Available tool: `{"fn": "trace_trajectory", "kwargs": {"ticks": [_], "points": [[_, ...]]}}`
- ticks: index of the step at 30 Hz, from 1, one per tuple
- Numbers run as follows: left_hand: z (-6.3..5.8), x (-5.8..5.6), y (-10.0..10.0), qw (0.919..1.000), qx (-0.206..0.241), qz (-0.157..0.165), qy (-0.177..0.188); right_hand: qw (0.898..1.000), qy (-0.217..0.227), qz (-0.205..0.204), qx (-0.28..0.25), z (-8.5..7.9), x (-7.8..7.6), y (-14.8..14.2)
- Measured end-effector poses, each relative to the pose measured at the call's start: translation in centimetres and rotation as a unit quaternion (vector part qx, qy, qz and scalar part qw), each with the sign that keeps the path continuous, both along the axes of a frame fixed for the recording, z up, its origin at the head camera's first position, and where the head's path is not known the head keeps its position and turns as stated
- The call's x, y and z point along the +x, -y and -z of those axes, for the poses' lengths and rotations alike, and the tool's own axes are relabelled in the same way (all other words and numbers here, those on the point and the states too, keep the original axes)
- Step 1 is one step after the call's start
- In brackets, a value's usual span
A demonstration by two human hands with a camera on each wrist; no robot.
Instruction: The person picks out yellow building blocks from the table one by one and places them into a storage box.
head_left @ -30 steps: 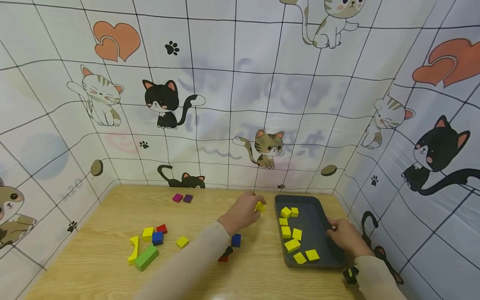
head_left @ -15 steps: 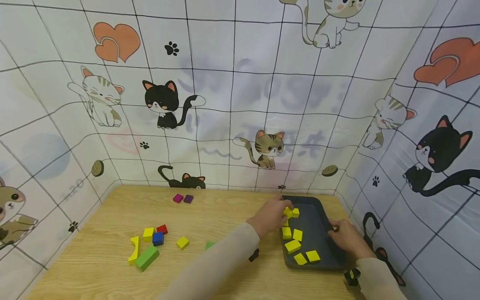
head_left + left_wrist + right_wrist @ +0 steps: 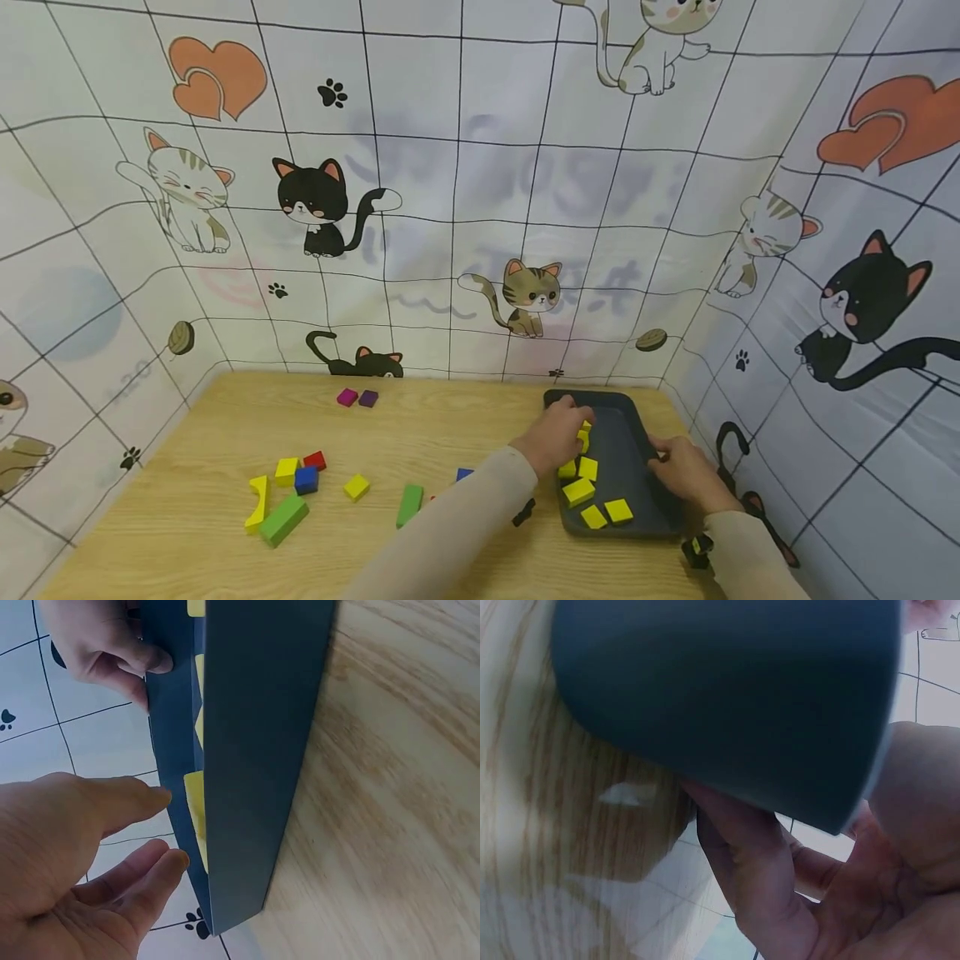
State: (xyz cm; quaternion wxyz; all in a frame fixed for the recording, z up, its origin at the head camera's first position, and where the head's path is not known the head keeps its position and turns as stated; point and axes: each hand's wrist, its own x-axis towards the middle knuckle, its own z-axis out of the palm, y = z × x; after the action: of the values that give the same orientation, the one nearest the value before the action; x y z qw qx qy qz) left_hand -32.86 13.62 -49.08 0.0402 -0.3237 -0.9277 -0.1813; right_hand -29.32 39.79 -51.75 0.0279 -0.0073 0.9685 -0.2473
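My left hand is over the left side of a dark grey tray. Its thumb and fingers stand apart in the left wrist view, right by a yellow block behind the tray's wall. Several yellow blocks lie along that side of the tray, one of them a cube near the front; my left hand hides some at the back. On the opposite side, my right hand grips the tray's right rim. Seen from the right wrist, fingers reach under the tray, the thumb up by its rim.
Left on the wooden table lie a yellow block, a blue cube, a red block, a long green block and a yellow arch. A magenta block and a purple block lie farther back. My left sleeve partly covers another green block.
My left hand has carried a yellow block rightward from above the table into the tray, and its fingers have parted. My right hand keeps its grip on the rim.
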Motion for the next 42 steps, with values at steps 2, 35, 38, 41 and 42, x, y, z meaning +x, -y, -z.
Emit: {"fn": "trace_trajectory", "kwargs": {"ticks": [2, 35, 38, 41, 42], "points": [[-0.1, 0.0, 0.3, 1.0, -0.001, 0.002, -0.005, 1.0, 0.002, 0.004, 0.003, -0.1, 0.0, 0.1], [-1.0, 3.7, 24.8, 0.9927, 0.058, -0.098, -0.04, 1.0, -0.004, 0.007, -0.008, 0.1, 0.4, 0.3], [-0.5, 4.5, 27.8, 0.9896, 0.06, -0.124, -0.042, 1.0, -0.007, 0.007, -0.008, 0.2, 0.3, 0.3], [-0.1, 5.2, 30.7, 0.9874, 0.062, -0.139, -0.043, 1.0, -0.008, 0.008, -0.006, 0.2, 0.3, 0.2], [0.0, 5.4, 31.6, 0.9867, 0.062, -0.143, -0.046, 1.0, -0.007, 0.009, -0.006, 0.3, 0.3, 0.1]]}}
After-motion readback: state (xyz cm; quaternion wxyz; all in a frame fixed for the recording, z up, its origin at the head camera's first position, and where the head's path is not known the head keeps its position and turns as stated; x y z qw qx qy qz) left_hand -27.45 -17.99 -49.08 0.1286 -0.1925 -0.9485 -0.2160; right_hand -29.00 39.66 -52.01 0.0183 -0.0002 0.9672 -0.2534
